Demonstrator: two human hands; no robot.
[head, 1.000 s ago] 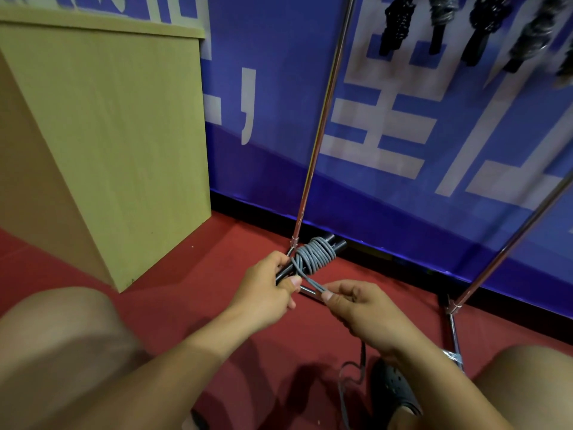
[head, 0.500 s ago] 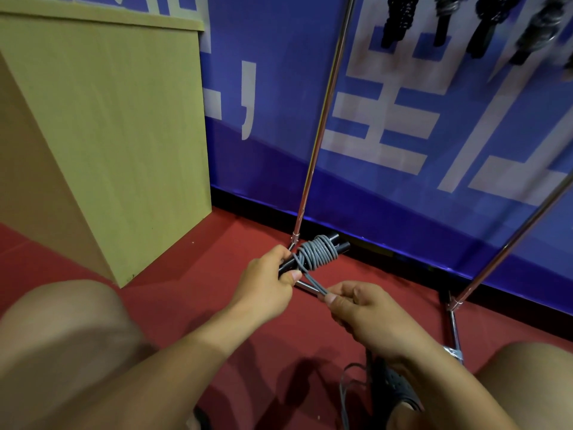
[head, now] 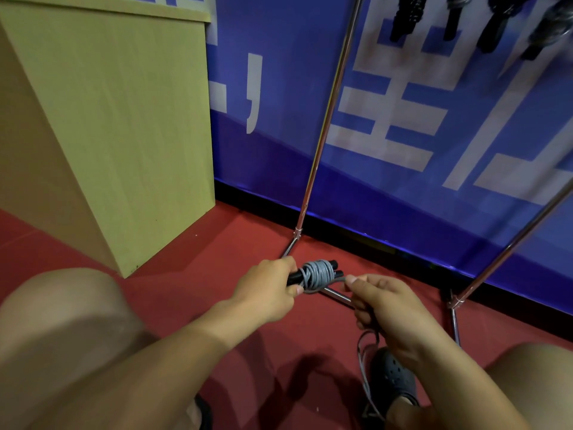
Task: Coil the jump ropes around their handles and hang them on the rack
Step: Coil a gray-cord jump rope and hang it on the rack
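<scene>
Grey rope (head: pixel 317 274) coiled on handles (head: pixel 333 267), between both hands (head: pixel 313 293)

Shiny metal rack poles (head: pixel 322 135), matt black handles (head: pixel 333 268) (grey cord (head: pixel 319 274) looks smooth), pale wood-look cabinet (head: pixel 124 119).

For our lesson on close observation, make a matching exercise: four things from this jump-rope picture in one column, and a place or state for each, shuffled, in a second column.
Things
1. left hand
2. right hand
3. grey rope
4. coiled ropes

States
A. wound round the black handles
B. hanging on the rack
C. grips the handles
D. pinches the loose rope end

Pairs: 1-C, 2-D, 3-A, 4-B
</scene>
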